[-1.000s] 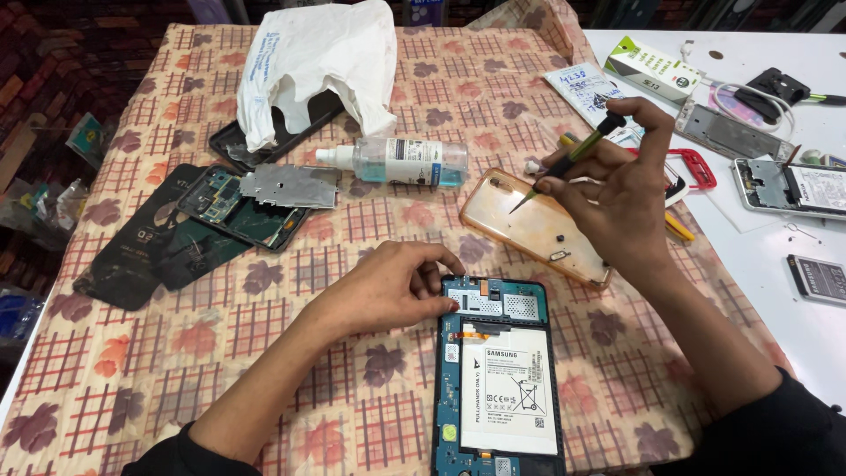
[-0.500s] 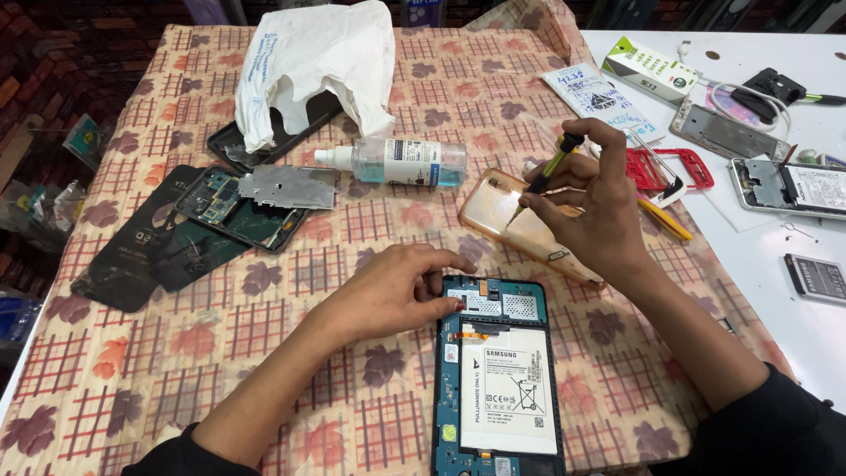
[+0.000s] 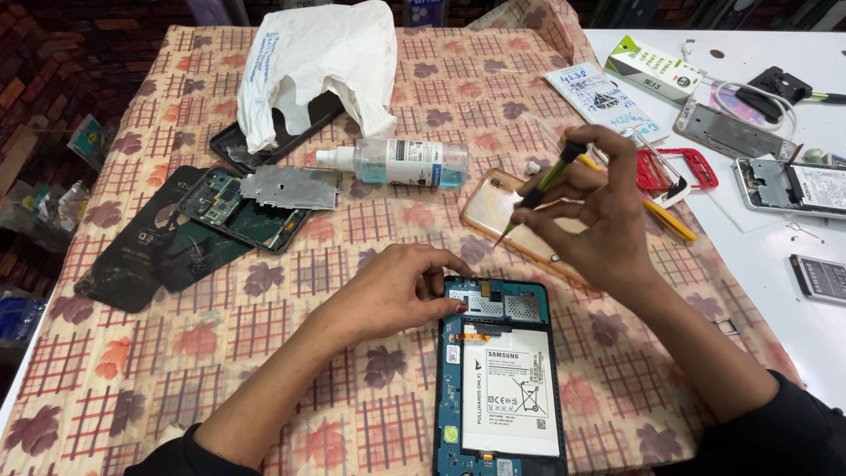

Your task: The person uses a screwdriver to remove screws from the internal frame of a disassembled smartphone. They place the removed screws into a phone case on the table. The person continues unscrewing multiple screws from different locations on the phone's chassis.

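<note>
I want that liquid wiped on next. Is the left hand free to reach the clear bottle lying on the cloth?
Probably yes. The left hand only rests on the opened tablet, holding nothing, and the patterned cloth between it and the clear bottle is bare.

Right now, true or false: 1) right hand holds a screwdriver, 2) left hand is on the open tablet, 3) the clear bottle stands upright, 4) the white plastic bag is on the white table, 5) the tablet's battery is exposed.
1) True: the right hand holds a thin screwdriver, tip down.
2) True: the left hand rests on the top edge of the open tablet.
3) False: the clear bottle lies on its side.
4) False: the white plastic bag lies on the patterned tablecloth.
5) True: the white battery is uncovered.
</note>
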